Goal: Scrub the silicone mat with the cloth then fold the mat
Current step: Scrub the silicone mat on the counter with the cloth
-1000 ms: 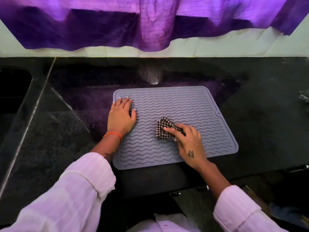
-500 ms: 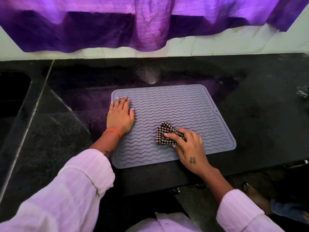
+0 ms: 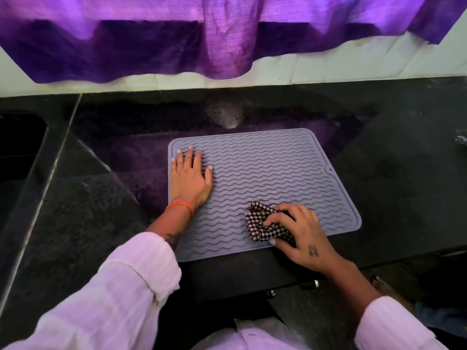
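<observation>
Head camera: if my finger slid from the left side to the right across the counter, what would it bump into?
sink opening → left hand, flat on the mat → checkered cloth → right hand gripping it.

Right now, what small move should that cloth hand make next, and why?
Probably sweep the cloth away toward the mat's far side. The right hand grips it near the front edge, the left hand presses the mat flat, and most ridges lie beyond the cloth.

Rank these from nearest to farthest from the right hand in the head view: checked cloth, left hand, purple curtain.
1. checked cloth, gripped by the right hand, near edge of the mat.
2. left hand, flat on the mat's left side.
3. purple curtain, hanging behind the counter.
</observation>
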